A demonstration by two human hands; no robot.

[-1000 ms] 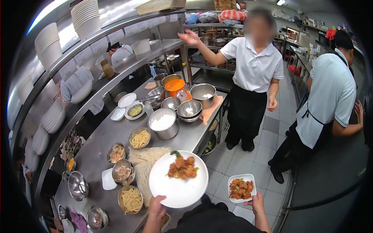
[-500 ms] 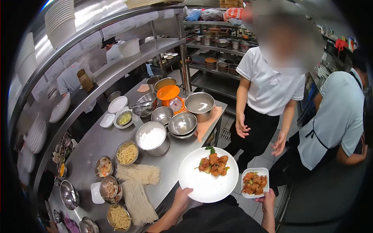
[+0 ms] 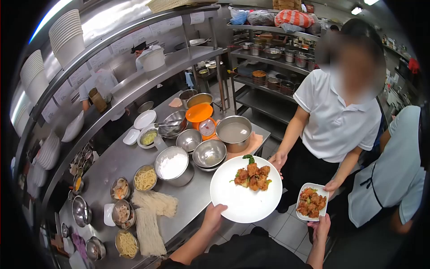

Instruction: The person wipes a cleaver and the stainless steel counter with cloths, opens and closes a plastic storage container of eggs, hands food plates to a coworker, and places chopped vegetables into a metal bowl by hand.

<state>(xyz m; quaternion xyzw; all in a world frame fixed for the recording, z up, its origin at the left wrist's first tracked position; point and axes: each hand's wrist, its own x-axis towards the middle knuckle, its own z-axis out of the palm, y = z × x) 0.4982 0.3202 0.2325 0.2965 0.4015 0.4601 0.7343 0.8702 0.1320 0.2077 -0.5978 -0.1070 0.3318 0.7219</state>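
A large round white plate (image 3: 224, 197) bears fried brown pieces (image 3: 255, 177) and a green leaf. My left hand (image 3: 213, 217) grips its near left rim. On the right, my right hand (image 3: 321, 226) holds the lower edge of a small square white dish (image 3: 326, 193) with similar fried pieces (image 3: 310, 204). Facing me is a person in a white shirt (image 3: 338, 127). One of this person's hands (image 3: 278, 161) is at the right rim of the plate, the other (image 3: 332, 184) at the upper right edge of the dish.
To the left, a steel table (image 3: 105, 166) carries bowls of noodles, dry noodles (image 3: 150, 224), steel pots and an orange scale (image 3: 207, 127). Shelving (image 3: 264, 101) stands behind. Another person in a light shirt (image 3: 385, 172) is at the far right.
The facing person has come closer, and their hands have moved from free in the air to the plate and the dish. Both dishes have shifted slightly; my hands still hold them.
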